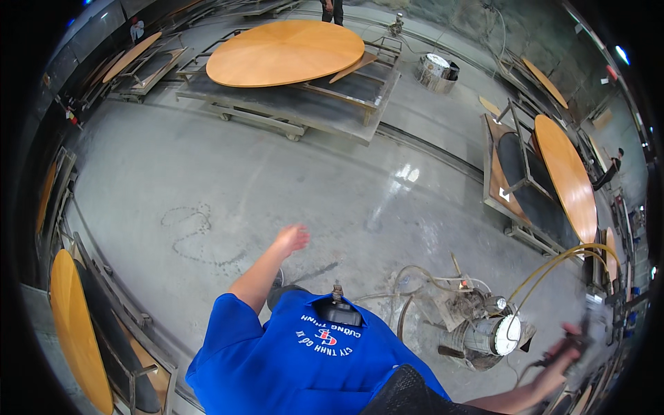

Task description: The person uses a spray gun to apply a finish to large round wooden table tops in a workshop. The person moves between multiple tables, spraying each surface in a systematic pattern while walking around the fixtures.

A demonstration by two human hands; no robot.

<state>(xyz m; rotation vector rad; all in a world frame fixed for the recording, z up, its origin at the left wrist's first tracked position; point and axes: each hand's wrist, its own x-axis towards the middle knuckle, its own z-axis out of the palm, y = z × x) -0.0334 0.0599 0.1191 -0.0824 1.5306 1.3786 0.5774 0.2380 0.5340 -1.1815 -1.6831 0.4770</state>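
Observation:
My left hand [293,238] hangs over the grey floor in front of me. Its fingers look loosely stretched and slightly blurred, with nothing in them. Out at the lower right, my right hand [568,346] is closed around a dark spray gun [588,326], smeared by motion, so its finer parts do not show. Nearest to that hand stands a paint-stained pump [477,311] with a silvery bucket [505,335] beside it. Yellowish hoses [553,263] arch up from the pump's area toward the right.
A large round wooden tabletop [285,54] rests on a wheeled cart [332,117] ahead. Oval-looking panels lean on racks at right [567,178] and left [77,332]. A thin hose [415,270] trails on the floor by the pump. Another bucket [437,69] stands farther off. Other people [609,169] are in the distance.

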